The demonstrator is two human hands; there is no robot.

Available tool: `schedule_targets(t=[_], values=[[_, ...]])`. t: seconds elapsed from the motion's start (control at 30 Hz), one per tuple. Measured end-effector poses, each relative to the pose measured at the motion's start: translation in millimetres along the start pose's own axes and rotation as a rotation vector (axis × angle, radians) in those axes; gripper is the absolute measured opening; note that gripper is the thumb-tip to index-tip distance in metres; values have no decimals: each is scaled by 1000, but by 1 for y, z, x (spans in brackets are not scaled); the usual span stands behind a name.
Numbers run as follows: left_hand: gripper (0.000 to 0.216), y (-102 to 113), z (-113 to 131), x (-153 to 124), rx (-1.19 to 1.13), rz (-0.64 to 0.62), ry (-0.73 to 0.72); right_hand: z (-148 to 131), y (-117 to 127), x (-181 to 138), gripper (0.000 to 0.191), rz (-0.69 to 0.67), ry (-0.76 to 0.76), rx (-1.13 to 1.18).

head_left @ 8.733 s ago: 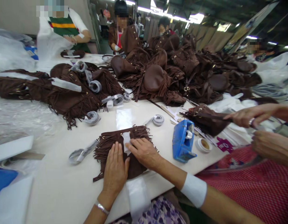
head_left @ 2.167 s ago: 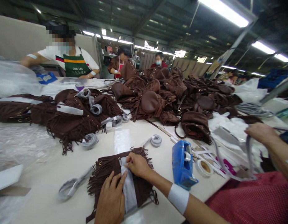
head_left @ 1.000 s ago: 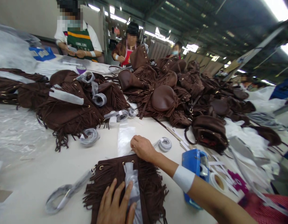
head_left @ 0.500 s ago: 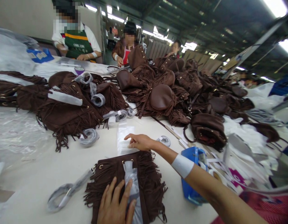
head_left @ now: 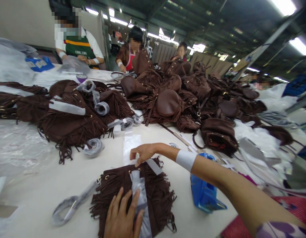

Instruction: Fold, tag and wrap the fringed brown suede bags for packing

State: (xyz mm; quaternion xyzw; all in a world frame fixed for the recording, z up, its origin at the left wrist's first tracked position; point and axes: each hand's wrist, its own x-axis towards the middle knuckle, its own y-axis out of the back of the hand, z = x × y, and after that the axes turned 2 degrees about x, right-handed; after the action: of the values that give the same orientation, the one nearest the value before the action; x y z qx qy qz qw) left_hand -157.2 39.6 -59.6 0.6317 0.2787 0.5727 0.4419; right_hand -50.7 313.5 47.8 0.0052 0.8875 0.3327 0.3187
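Note:
A dark brown fringed bag (head_left: 155, 195) lies flat on the white table in front of me. Down its middle runs a strap wrapped in grey plastic (head_left: 140, 185). My left hand (head_left: 123, 215) rests on the bag and this wrapping, fingers spread. Just beyond the bag's top edge lies a stack of whitish plastic strips (head_left: 129, 142). My right hand (head_left: 143, 153) is over the stack's near end, fingers curled down and pinching a plastic strip (head_left: 154, 166), whose free end hangs over the bag's top right corner. The fingertips are partly hidden.
A blue tape dispenser (head_left: 205, 191) stands right of the bag. A wrapped strap loop (head_left: 66, 210) lies at left and a plastic-wrapped coil (head_left: 93, 147) beyond it. Brown bags (head_left: 169, 102) are heaped across the back. Co-workers (head_left: 80, 49) stand behind the table.
My right hand has drawn slightly back toward the bag, its fingers curling from stretched out to a pinch. A strip end now shows over the bag. My left hand stays put.

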Motion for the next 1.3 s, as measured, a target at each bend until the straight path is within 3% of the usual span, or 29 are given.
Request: schedule_targets(t=[0.1, 0.23, 0.37, 0.57, 0.73, 0.93, 1.3], values=[[57, 0, 0, -1, -2, -5, 4, -1, 1, -4, 75, -74, -121, -34], [56, 1, 1, -2, -4, -9, 16, -4, 6, -7, 46, -94, -153, -108], [57, 2, 1, -2, 1, -16, 14, -4, 17, -12, 29, -10, -189, -135], [56, 3, 2, -1, 2, 8, 11, -1, 40, -26, 36, 93, -283, -150], [58, 5, 2, 0, -12, 14, 12, 0, 64, -33, 17, 152, -287, -94], [57, 1, 2, -1, 31, 18, -8, -5, 88, -26, 17, 217, -307, -141], [58, 9, 7, -2, 15, -62, -3, -9, 94, -10, 22, 260, -409, -453]])
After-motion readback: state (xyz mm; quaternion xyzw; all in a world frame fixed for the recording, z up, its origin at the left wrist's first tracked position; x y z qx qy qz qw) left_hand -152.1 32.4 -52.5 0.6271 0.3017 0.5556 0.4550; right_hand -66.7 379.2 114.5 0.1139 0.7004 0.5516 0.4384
